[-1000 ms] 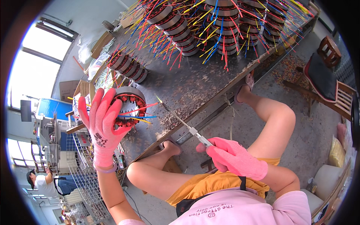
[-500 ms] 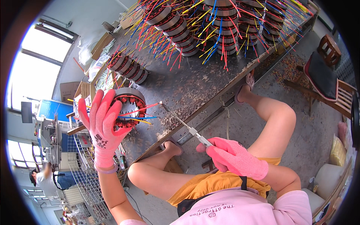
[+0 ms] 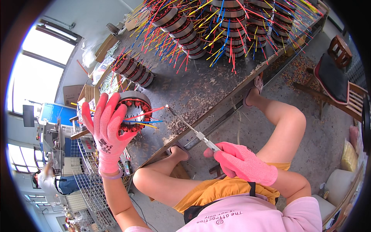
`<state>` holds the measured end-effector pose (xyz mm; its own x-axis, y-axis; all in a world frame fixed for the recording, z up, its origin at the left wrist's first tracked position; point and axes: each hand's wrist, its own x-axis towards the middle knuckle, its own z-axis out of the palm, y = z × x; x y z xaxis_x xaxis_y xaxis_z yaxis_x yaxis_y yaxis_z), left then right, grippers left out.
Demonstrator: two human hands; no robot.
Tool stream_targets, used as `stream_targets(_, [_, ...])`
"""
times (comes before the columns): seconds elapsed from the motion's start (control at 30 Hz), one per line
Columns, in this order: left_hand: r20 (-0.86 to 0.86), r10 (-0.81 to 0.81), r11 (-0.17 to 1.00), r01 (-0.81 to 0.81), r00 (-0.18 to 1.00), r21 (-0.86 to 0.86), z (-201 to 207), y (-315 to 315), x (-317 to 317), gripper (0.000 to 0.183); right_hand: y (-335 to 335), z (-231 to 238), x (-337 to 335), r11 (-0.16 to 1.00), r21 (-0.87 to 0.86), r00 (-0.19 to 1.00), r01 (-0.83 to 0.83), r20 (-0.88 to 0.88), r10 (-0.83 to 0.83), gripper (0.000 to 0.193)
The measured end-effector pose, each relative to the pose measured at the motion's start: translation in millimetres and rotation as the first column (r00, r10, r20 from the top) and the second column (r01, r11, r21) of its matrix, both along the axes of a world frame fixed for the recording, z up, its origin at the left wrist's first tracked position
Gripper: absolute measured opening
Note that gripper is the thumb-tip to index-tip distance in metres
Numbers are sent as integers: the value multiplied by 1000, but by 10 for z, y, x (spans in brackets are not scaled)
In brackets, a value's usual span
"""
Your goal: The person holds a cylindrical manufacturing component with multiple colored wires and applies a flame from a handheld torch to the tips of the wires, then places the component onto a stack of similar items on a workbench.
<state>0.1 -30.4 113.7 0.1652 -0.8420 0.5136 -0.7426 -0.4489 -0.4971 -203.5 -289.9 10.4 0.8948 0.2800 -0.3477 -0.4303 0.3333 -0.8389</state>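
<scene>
**Stator under my left palm, tool tip at its wires**

The round motor stator (image 3: 133, 110), a ring with copper windings, stands on the dark workbench (image 3: 201, 83) right beneath my left fingers. My left hand (image 3: 108, 129), in a pink glove, lies over its near side with the fingers spread wide and flat against the ring, steadying it rather than closing around it. Red, blue and yellow lead wires (image 3: 145, 118) stick out of the stator past my fingertips, toward my other hand.

My right hand (image 3: 241, 162), also gloved in pink, is curled tight around the handle of a slim metal tool (image 3: 189, 127). The shaft runs away from my knuckles, and its tip sits just at the end of the red lead.

Beyond my left fingertips I see a short row of similar stators (image 3: 133, 69) lying on the bench, and farther off, tall stacks of stators (image 3: 232, 27) bristling with coloured wires. Past my right wrist, well apart, a wooden chair (image 3: 336, 81) stands on the floor.
</scene>
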Motion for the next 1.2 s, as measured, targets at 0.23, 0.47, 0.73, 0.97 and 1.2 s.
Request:
stream_targets(0.23, [2,-3,1000,3,1000,-1,-2,5,-1,59,-15,97,10,1000,2,1000,3,-31,-2,36])
stream_targets(0.47, [2,3,1000,-3,1000,1,3,14,-4,58,-12,125,12,1000,1,1000,3,-29,-3,36])
stream_targets(0.73, [2,5,1000,-5,1000,2,13,-5,-20,58,-23,120,6,1000,22,999,1,-44,-1,36])
stream_targets(0.97, [-221,-21,989,-12,975,-147,-33,-1,96,79,-65,134,2,997,38,997,61,-42,-59,37])
stream_targets(1.2, [-662,32,774,-437,749,-457,-189,241,1045,85,-96,36,-15,993,19,992,115,-50,-114,35])
